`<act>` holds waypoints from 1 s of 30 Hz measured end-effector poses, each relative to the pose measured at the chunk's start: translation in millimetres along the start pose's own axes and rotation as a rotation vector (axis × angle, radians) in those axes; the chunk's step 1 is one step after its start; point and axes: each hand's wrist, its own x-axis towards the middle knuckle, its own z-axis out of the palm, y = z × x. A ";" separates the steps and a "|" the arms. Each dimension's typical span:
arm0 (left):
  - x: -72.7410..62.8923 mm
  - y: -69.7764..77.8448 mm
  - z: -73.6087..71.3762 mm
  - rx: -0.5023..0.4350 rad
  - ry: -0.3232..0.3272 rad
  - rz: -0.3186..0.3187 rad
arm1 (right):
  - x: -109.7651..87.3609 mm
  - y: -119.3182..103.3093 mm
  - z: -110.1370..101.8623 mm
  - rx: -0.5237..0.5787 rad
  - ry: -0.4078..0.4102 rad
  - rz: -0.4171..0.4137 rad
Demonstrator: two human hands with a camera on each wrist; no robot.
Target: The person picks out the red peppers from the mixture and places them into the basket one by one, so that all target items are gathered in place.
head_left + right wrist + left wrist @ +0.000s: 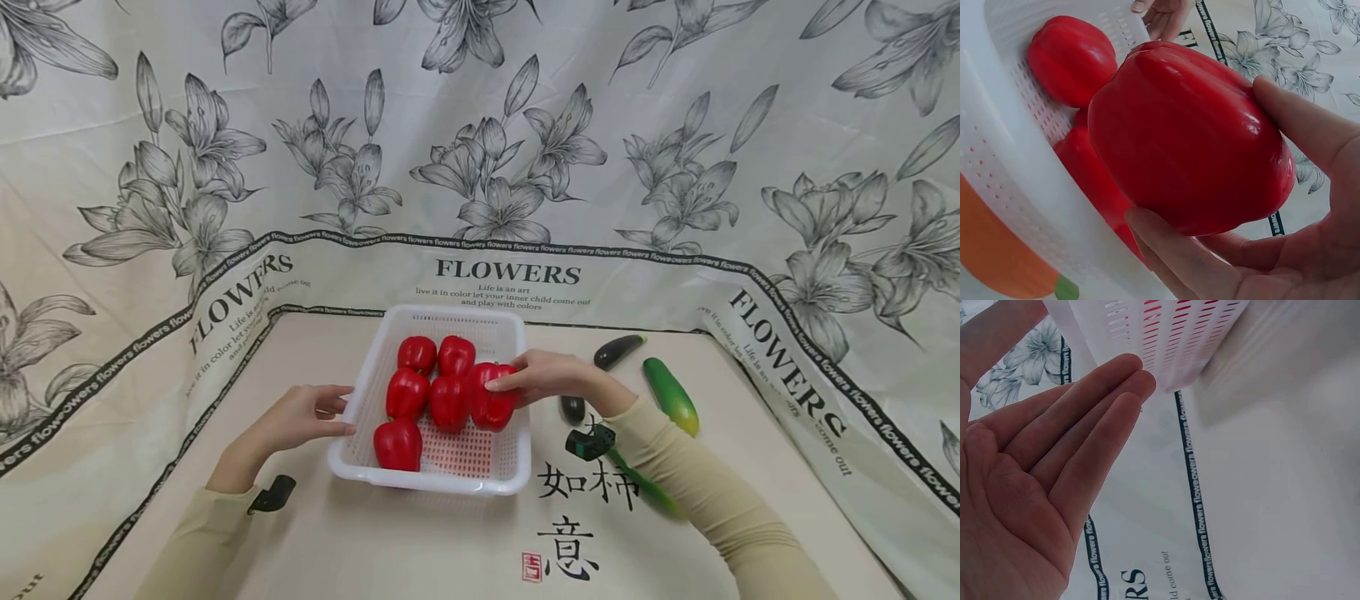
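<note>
A white perforated plastic basket (429, 479) stands on the table with several red bell peppers (407, 394) inside. My right hand (551, 375) grips another red bell pepper (1191, 144) over the basket's right side, thumb and fingers on opposite sides of it. My left hand (300, 417) is at the basket's left wall. In the left wrist view its fingers (1094, 440) are nearly straight, the tips close to the slotted wall; whether they touch it I cannot tell. Nothing lies in the left palm.
Right of the basket lie two dark eggplants (619, 352), a green-and-yellow vegetable (670, 392) and a long green one (651, 487) partly beneath my right forearm. An orange thing (1000, 244) with a green tip shows beyond the basket wall. Flower-printed cloth (510, 175) encloses the table.
</note>
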 end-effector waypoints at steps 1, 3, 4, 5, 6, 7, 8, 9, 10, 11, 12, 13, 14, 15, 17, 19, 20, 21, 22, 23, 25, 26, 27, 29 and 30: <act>0.1 0.1 0.4 -0.002 0.001 -0.004 | 1.6 -0.9 1.5 0.003 0.003 0.003; 0.6 -1.2 0.8 -0.008 -0.001 0.000 | 3.4 -3.8 4.9 0.011 0.004 0.014; 0.8 -1.5 0.9 -0.010 -0.003 0.003 | 4.4 -5.2 6.5 0.014 0.001 0.016; 1.2 -2.1 0.9 -0.013 -0.003 0.002 | 5.9 -6.1 7.9 0.017 -0.003 0.016; 1.4 -2.8 0.8 -0.014 -0.004 0.007 | 7.2 -7.1 9.5 0.020 -0.008 0.017; 1.6 -3.5 0.8 -0.015 -0.005 0.010 | 8.1 -8.6 11.2 0.023 -0.015 0.020; 1.7 -4.2 0.8 -0.014 -0.006 0.011 | 9.3 -9.6 13.0 0.020 -0.023 0.022; 1.7 -4.2 0.8 -0.014 -0.006 0.011 | 11.0 -10.3 14.7 0.021 -0.034 0.021; 1.5 -3.8 0.8 -0.013 -0.005 0.007 | 13.0 -10.5 16.3 0.020 -0.043 0.019; 1.5 -3.9 0.8 -0.013 -0.004 0.005 | 15.0 -10.7 18.1 0.018 -0.048 0.017; 1.3 -3.6 0.7 -0.014 -0.004 0.007 | 16.5 -11.0 19.9 0.019 -0.054 0.016; 1.2 -3.4 0.7 -0.013 -0.005 0.010 | 18.8 -10.8 21.6 0.020 -0.061 0.012; 1.1 -3.2 0.6 -0.014 -0.005 0.011 | 21.4 -10.0 23.4 0.018 -0.065 0.008; 1.0 -3.0 0.5 -0.015 -0.005 0.014 | 23.7 -9.4 25.2 0.021 -0.071 0.007; 0.9 -3.2 0.1 -0.017 -0.005 0.017 | 28.6 -8.6 28.9 0.007 -0.079 0.006; 0.8 -3.2 -0.3 -0.016 -0.009 0.021 | 32.8 -8.5 32.9 -0.007 -0.096 0.005; 0.7 -3.1 -0.3 -0.017 -0.007 0.014 | 34.6 -9.1 35.1 -0.011 -0.109 0.006; 0.7 -3.0 -0.4 -0.017 -0.007 0.009 | 36.0 -9.9 37.3 -0.016 -0.125 0.004; 0.8 -2.9 -0.5 -0.018 -0.006 0.003 | 37.4 -11.1 39.3 -0.022 -0.136 0.002; 0.8 -2.8 -0.6 -0.017 -0.005 0.002 | 38.8 -12.0 41.5 -0.021 -0.147 0.000; 0.9 -2.5 -0.4 -0.020 -0.005 0.000 | 41.5 -13.9 45.5 0.010 -0.171 0.003; 0.9 -2.2 -0.2 -0.024 -0.004 -0.004 | 43.1 -14.5 47.5 0.027 -0.184 0.003; 0.8 -2.0 -0.2 -0.026 -0.007 -0.002 | 44.5 -14.7 49.2 0.043 -0.197 -0.001; 0.5 -1.7 -0.2 -0.027 -0.010 0.002 | 48.2 -14.2 52.5 0.082 -0.224 0.001; 0.4 -1.6 0.0 -0.030 -0.011 0.001 | 49.8 -13.7 53.9 0.098 -0.239 0.004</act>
